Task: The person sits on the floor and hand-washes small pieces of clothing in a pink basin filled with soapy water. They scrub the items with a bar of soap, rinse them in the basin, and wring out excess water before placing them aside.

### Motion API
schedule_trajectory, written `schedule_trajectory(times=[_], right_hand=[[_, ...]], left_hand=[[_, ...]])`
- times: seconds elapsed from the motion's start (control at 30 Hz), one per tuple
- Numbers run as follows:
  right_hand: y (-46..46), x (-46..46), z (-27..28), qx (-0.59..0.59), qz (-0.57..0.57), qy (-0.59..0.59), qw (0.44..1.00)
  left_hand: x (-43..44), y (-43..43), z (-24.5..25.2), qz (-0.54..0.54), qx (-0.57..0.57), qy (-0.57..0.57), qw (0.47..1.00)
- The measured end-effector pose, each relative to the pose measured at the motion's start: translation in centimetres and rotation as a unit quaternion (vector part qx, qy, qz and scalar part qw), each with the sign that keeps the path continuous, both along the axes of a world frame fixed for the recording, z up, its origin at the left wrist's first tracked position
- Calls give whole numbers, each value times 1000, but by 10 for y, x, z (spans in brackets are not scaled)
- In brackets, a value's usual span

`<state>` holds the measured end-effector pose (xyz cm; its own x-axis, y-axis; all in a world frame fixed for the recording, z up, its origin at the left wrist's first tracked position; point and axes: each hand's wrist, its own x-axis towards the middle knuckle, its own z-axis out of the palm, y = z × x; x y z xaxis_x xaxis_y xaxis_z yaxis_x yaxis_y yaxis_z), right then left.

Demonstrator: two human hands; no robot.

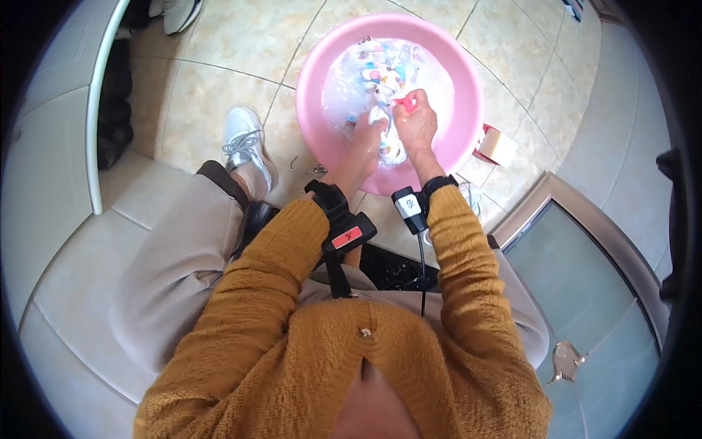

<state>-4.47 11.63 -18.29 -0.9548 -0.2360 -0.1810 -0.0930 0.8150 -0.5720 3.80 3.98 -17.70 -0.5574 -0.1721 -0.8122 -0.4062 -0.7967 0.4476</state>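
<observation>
A round pink plastic basin (310,112) of sudsy water stands on the floor before me. A wet white cloth (390,82) with a colourful print lies partly in the water, running from the far side towards me. My left hand (368,134) grips a bunched fold of it near the basin's middle. Just to the right, my right hand (417,120) is closed around a small pink-red object (407,103) held against the cloth. The fingers hide most of that object, so its kind cannot be told.
Right of the basin, a cream-coloured block (498,147), perhaps soap, rests on a red holder or wrapper (486,131). My shoe (244,137) is at the left. A framed glass door (581,285) stands at the right, a white door edge (98,110) at the left. Tiles (230,49) cover the floor.
</observation>
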Motion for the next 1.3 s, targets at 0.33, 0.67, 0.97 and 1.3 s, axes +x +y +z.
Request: schedule_trajectory(times=[0.33, 0.67, 0.97, 1.3], right_hand=[[36, 8, -22, 93, 276, 37, 956], [0, 39, 37, -90, 239, -60, 965], [-24, 47, 52, -120, 139, -55, 981], [66, -17, -24, -29, -170, -123, 977]], left_hand=[[-2, -28, 38, -63, -146, -30, 987], [-6, -35, 31, 23, 113, 63, 991], [-4, -7, -25, 138, 177, 129, 966], [-8, -1, 10, -7, -71, 41, 997]])
